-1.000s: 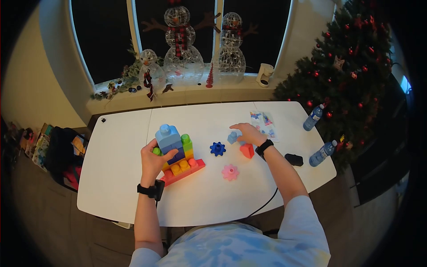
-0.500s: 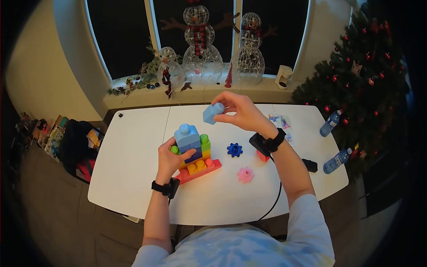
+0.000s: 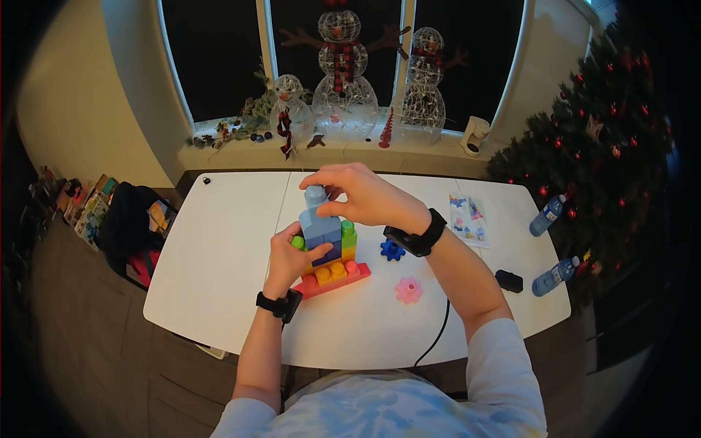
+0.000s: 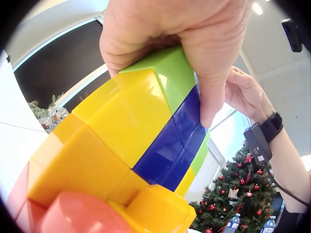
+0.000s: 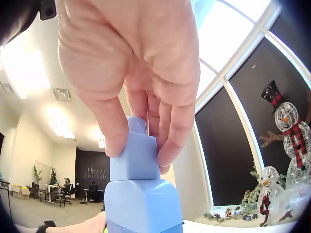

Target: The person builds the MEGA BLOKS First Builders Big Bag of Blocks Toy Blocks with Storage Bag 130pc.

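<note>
A tower of toy building blocks stands on the white table (image 3: 212, 270), with a red base (image 3: 356, 273), yellow and dark blue blocks (image 4: 165, 150) and an arched light blue block (image 5: 143, 201) above. My left hand (image 3: 285, 264) grips the tower's left side, its thumb across the dark blue blocks and its palm over a green block (image 4: 165, 73). Between thumb and fingers, my right hand (image 3: 369, 197) pinches a small light blue block (image 5: 138, 155), whose underside meets the top of the arched block. Right of the tower lie a dark blue gear (image 3: 392, 250) and a pink gear (image 3: 409, 290).
A picture sheet (image 3: 469, 219) lies at the back right. Two water bottles (image 3: 553, 277) and a black object (image 3: 509, 281) are along the right side. A cable (image 3: 437, 339) runs from the right wrist to the front edge. Wire snowmen (image 3: 345, 95) stand on the sill behind.
My right hand has picked up the small light blue block from the table's right and carried it left onto the tower. My left hand keeps its grip. The head view has shifted.
</note>
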### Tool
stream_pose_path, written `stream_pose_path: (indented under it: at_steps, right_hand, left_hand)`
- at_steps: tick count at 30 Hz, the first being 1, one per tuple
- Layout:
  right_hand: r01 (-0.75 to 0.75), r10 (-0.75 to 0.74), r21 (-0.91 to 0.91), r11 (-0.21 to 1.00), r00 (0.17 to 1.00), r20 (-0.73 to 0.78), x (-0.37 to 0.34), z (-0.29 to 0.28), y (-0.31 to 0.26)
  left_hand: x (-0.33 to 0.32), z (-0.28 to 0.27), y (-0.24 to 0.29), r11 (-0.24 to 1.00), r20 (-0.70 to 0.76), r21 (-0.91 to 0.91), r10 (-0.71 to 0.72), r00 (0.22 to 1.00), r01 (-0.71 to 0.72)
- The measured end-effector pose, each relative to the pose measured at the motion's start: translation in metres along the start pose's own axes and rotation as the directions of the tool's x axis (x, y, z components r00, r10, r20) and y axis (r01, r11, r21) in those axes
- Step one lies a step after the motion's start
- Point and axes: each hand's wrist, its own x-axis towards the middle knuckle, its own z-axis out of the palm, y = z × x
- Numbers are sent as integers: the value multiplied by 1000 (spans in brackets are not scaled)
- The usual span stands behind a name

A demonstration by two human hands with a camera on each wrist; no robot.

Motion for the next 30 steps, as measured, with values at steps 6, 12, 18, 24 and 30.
stream_pose_path:
  at_steps: [6,12,18,24,30]
  right_hand:
    - [32,-33,-49,998,999,-6,-1,2,0]
    - [9,-9,-35,999,1000,-16,-2,5,3]
    - [-82,85,38,996,995,-60,-20,-6,3]
    - [-459,451,-91,884,887,-101,-106,-44,62]
    - [-626,676,-457,632,734,-69,-228,-29,144]
  left_hand:
    - [0,-2,-3,999,-5,35,-18,1000,18]
    - [0,-3,-1,996,11,74,-46,999,45]
    - [-7,-5,9,997,-12,69,41,999,-40]
    - [-27,-33,-17,969,131,238,-93,987,60]
    - [-32,-17,-40,985,116,153,-103,988,84]
